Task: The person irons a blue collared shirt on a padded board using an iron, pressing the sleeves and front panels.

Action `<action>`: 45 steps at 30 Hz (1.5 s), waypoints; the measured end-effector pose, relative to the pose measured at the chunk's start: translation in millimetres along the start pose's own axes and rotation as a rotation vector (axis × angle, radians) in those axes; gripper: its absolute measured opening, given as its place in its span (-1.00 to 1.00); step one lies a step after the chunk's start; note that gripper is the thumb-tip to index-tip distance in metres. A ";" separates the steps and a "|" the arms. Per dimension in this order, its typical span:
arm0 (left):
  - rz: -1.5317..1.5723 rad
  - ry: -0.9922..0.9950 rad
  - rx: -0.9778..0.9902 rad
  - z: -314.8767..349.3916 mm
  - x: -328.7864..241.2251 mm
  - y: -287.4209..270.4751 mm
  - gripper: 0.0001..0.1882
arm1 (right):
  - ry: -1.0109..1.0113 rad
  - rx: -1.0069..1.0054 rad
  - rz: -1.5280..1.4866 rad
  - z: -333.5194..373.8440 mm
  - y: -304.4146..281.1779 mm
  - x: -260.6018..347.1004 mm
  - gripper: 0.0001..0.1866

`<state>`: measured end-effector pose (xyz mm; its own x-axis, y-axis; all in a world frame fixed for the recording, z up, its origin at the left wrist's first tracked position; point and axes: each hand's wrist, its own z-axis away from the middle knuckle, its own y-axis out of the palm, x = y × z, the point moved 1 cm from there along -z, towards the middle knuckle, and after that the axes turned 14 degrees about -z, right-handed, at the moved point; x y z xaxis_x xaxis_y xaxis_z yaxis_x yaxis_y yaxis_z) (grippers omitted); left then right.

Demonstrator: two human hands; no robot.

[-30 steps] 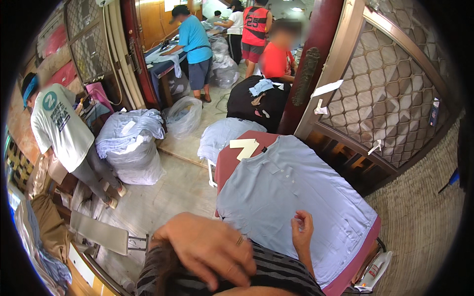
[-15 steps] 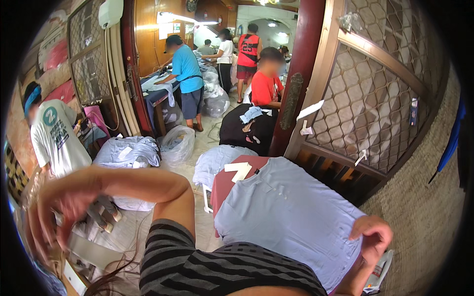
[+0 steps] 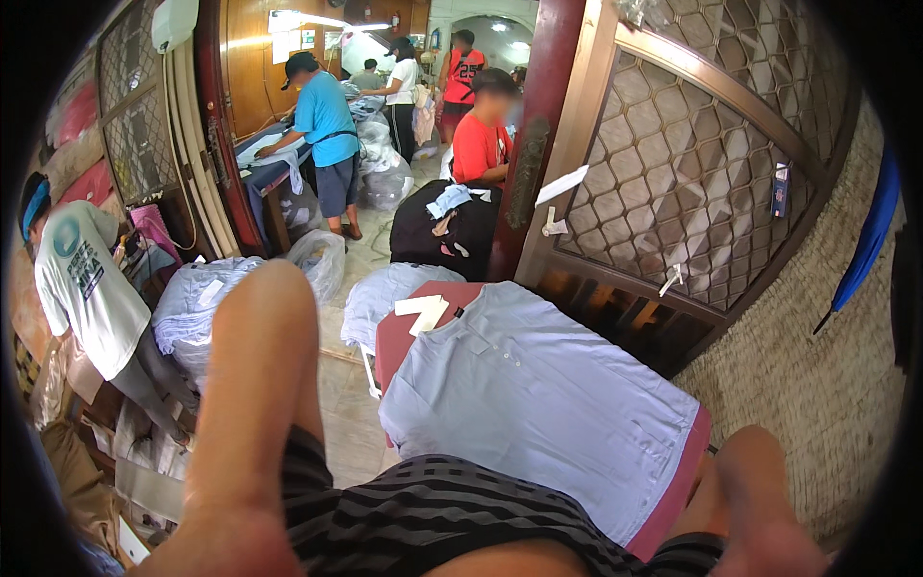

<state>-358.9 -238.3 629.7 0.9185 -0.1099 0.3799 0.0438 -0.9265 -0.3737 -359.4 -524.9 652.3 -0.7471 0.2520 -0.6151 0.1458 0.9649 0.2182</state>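
Note:
A light blue polo shirt [image 3: 538, 404] lies spread front up, its collar toward the far left, on a table with a maroon cover [image 3: 681, 466]. Cream card pieces [image 3: 423, 313] rest beside the collar. Both my arms are bent sharply, elbows forward, forearms coming back toward me. Only the heel of my left hand [image 3: 226, 553] shows at the lower edge. My right hand [image 3: 777, 553] is likewise cut off, lower right. Fingers of both are out of sight, so what they touch is hidden. Neither hand is on the shirt.
Piles of light blue garments [image 3: 394, 293] stand behind the table and at left [image 3: 187, 308]. A black bundle [image 3: 447, 231] sits beyond. A metal lattice door [image 3: 683, 183] stands right. One person [image 3: 91, 279] bends at left; several others work inside the doorway.
My right hand has let go of the shirt's lower edge and drawn back toward me. My left hand has swung from the far left to the lower edge. The person at left bends lower.

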 end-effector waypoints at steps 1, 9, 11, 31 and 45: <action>0.027 -0.022 0.059 0.6 0.4 2.5 -0.31 | 0.025 0.027 -0.013 2.0 -1.6 1.2 -0.12; 0.124 -0.156 0.291 23.3 -6.3 18.8 -0.36 | 0.321 0.118 -0.253 28.3 -17.5 1.7 -0.18; 0.136 -0.176 0.310 24.1 -8.8 22.5 -0.37 | 0.401 0.139 -0.311 35.3 -21.6 1.0 -0.20; -0.192 -0.826 0.353 -12.6 -117.5 77.6 -0.47 | 1.022 0.077 -1.329 120.8 -3.8 11.9 -0.36; -0.551 -0.754 0.129 -36.0 -59.5 -17.1 -0.52 | 0.796 0.065 -1.861 120.5 79.7 24.5 -0.47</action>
<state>-428.4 -228.9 644.0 0.7653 0.6358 -0.1000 0.5495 -0.7264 -0.4128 -287.9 -433.0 563.3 -0.0472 -0.9186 0.3924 -0.9804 -0.0327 -0.1944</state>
